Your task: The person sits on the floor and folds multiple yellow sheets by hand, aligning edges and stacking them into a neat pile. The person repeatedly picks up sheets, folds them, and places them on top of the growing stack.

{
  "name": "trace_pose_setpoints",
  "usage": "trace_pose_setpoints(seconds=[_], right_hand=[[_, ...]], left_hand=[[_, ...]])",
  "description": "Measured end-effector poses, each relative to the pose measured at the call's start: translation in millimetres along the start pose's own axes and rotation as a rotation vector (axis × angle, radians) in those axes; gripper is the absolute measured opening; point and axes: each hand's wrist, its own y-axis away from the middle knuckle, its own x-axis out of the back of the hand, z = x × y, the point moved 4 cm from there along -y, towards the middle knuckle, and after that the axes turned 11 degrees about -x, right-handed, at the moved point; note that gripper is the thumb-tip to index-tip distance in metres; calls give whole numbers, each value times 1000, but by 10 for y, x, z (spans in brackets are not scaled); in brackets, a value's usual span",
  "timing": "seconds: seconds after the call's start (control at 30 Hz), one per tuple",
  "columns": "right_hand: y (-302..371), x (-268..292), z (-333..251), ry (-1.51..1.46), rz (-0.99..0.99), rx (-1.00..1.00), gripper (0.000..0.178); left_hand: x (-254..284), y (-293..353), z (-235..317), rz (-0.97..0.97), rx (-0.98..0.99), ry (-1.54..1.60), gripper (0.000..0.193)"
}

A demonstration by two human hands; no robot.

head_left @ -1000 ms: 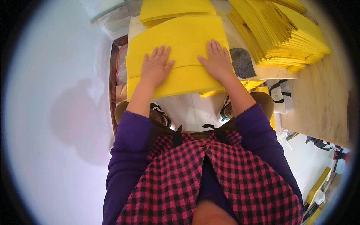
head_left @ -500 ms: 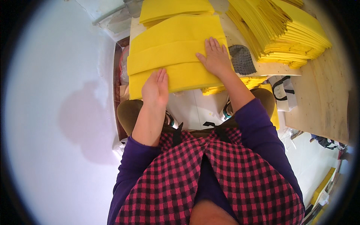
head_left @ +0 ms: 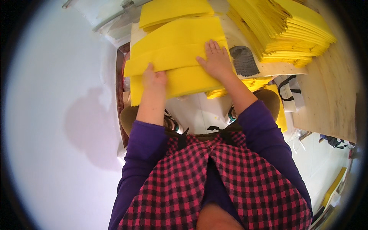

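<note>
Sheets of yellow felt-like fabric lie in front of me on a light wooden table, folded, with one layer's edge running across a lower layer. At that edge, on the left, my left hand is closed, its fingers curled on the upper layer; the fingertips are partly hidden. My right hand rests flat on the right part of the fabric with its fingers stretched out. Close beside it is a dark grey textured piece of cloth.
Another folded yellow piece lies behind. A tall stack of yellow folded fabric stands at the far right. More yellow pieces sit under the tabletop, near a white bag with black handles. A white wall runs along my left.
My left hand has turned and curled its fingers at the layer's edge. The upper layer has shifted slightly left. My right hand stays flat on the fabric.
</note>
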Motion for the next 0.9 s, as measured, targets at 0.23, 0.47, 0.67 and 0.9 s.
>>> trace_pose_setpoints(seconds=[0.23,0.47,0.67,0.9], right_hand=[[15,-5,-4,-14,22,1,74],[18,-2,-3,-23,50,7,74],[12,-17,6,-34,30,10,75],[-15,-28,7,-7,11,2,75]], left_hand=[[325,-420,633,51,-149,-180,31],[185,-291,1128,72,-507,-441,31],[-361,200,826,-750,-857,-1197,35],[-428,242,-84,-1211,-946,-2039,55]])
